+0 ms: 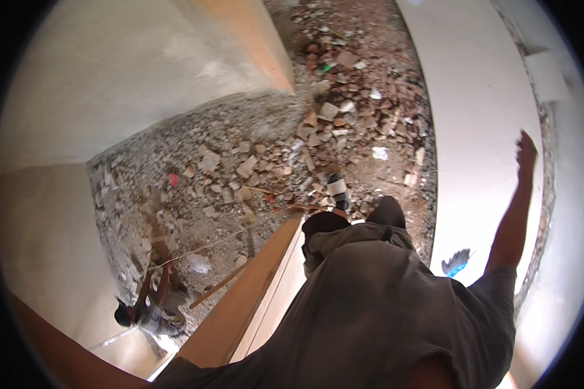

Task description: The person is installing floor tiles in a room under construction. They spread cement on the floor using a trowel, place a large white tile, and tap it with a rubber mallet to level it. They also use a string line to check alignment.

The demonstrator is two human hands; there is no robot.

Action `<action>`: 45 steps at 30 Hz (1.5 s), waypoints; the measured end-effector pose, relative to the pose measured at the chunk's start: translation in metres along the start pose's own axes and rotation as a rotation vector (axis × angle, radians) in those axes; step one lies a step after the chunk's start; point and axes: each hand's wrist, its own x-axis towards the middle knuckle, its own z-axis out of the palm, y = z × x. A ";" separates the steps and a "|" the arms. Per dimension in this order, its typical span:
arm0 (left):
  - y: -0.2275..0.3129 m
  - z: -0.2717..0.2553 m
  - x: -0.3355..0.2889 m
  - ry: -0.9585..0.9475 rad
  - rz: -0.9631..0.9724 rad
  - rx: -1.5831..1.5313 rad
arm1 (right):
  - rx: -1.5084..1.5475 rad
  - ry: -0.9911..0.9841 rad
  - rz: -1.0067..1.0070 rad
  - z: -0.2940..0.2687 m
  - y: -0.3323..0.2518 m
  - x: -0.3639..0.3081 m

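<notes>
My right hand (527,150) is stretched out over the right edge of a smooth pale strip (480,117), fingers extended with nothing seen in them. Nearest to it is the light wall on the right. On the same strip, beside my right upper arm, lies a grey and blue work glove (456,263). Only part of my left arm (71,353) shows at the lower left; its hand is out of the picture. Below my body, one foot in a dark slide sandal (337,188) with a light band stands at the rubble.
Broken brick and stone rubble (246,167) covers the ground ahead. A wooden-faced ledge (240,311) rises at my left. A thin string (220,241) crosses the rubble. At the lower left, a co-worker (152,314) in a dark cap stretches both arms toward the rubble. A plaster wall (130,78) stands beyond.
</notes>
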 end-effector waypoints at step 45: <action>0.017 0.130 -1.015 -1.916 1.198 0.407 | 0.405 0.574 1.706 -0.120 0.354 -0.967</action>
